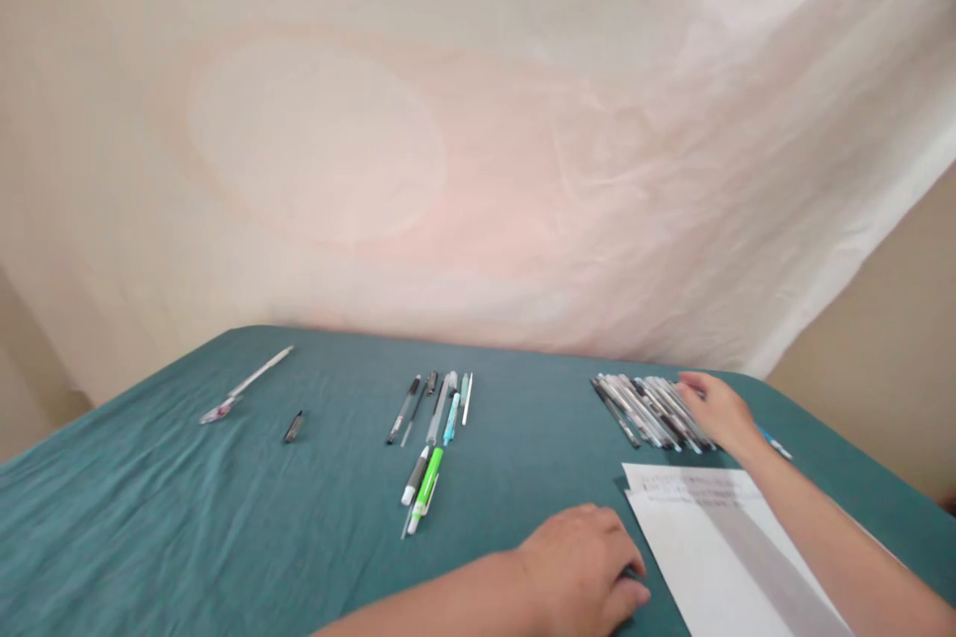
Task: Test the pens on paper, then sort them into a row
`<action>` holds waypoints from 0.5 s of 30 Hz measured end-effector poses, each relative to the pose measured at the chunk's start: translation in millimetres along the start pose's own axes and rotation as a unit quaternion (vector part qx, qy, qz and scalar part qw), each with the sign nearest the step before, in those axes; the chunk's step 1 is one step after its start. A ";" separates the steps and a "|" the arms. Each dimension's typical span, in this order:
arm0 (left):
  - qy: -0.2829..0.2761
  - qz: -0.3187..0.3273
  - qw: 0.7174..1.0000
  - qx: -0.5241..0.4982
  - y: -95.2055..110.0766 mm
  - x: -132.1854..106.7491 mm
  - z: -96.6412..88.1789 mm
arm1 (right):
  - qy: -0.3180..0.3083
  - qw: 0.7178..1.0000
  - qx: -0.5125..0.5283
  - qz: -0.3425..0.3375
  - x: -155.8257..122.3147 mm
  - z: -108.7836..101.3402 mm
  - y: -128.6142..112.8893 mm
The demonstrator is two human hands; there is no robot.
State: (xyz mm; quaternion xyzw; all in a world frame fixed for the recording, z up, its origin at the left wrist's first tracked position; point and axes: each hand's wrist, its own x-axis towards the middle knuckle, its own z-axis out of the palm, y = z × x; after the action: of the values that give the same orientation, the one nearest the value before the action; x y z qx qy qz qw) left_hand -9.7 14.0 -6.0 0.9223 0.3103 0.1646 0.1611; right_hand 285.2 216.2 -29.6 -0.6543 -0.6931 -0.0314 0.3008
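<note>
My right hand [718,410] reaches over the right end of a row of pens [646,410], its fingers stretched out and touching or just above the pens' far ends. I see no pen clearly gripped; its palm side is hidden. The pens lie side by side, mostly clear, grey and black. My left hand [587,567] rests near the table's front edge, fingers loosely bent, with a gap beside the thumb and nothing visible in it. Just right of it lie white paper sheets [691,552] with some print along the far edge, partly under my right forearm.
A green cloth [515,458] covers the table. Mid-table lie several pens and pen parts, including a bright green pen [427,488] and a light blue pen [451,420]. Further left are a black cap [294,427] and a white pen [261,371]. A pale sheet [448,139] hangs behind.
</note>
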 end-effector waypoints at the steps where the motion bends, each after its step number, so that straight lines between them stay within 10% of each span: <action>1: -0.010 -0.009 1.000 0.000 0.4 -0.7 -4.1 | -0.019 0.999 0.032 -0.039 -5.3 4.9 -24.3; 8: -0.092 -0.164 0.980 0.059 -12.0 -15.1 -59.8 | -0.146 0.936 0.167 -0.273 -64.6 23.9 -189.2; 15: -0.001 -0.325 0.936 0.137 -69.0 -42.2 -130.5 | -0.180 0.907 0.177 -0.338 -80.2 54.7 -258.3</action>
State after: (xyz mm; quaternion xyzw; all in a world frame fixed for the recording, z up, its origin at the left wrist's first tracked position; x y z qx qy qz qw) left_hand -129.9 65.2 74.6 0.7843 0.6127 0.0580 0.0785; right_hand 22.5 132.3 -20.6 -0.3118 -0.9092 0.1099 0.2533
